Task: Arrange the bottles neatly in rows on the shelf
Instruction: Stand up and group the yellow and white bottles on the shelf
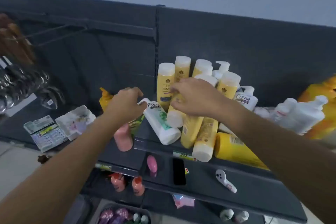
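Note:
A dark grey shelf (152,144) holds a jumble of bottles. Several yellow bottles with white caps (165,82) stand upright at the back, and others (205,140) lie tipped toward the front edge. My right hand (192,96) grips a tilted yellow bottle (174,116) in the middle of the pile. A white CLEAR bottle (160,123) lies slanted just to its left, and my left hand (127,102) is curled around its cap end. A large yellow bottle (234,149) lies on its side at the front right.
A pink bottle (123,138) and a yellow pump bottle (105,100) sit to the left, beside small boxes (47,132). White pump bottles (300,116) crowd the right. The lower shelf holds a black phone (179,171), a pink item (151,163) and a white handheld device (225,180).

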{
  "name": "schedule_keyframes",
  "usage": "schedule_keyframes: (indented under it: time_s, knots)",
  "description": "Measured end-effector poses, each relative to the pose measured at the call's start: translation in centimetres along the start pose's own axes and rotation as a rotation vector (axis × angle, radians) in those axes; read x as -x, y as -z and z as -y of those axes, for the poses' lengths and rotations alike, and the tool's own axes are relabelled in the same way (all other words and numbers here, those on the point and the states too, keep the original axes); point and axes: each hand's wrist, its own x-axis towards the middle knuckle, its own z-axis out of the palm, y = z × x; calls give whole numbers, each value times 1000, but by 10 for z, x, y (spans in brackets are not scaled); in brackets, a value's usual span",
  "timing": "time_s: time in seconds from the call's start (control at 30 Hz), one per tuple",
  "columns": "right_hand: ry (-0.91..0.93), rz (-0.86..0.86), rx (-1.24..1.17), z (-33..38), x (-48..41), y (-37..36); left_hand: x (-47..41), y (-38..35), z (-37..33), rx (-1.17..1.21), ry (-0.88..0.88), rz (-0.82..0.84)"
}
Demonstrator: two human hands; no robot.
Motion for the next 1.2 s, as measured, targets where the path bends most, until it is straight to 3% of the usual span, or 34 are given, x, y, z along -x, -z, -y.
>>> schedule_keyframes:
  time_s: [0.1,0.23,0.33,0.43,0.93,1.2]
  knots:
    - [129,44,274,10,-14,-14,-15,-28,4,-1,119,103]
    - [192,305,492,33,-34,-44,-36,-61,3,19,313,222]
    - [163,429,559,39,-46,-65,-51,-74,-4,6,338,243]
    - [144,434,635,42,-53,-79,-63,-82,-10,26,346,294]
    - [31,670,430,33,-73,-81,-86,-99,-13,72,371,512]
    - [70,652,406,27,-68,-87,-78,-101,-15,79,388,387]
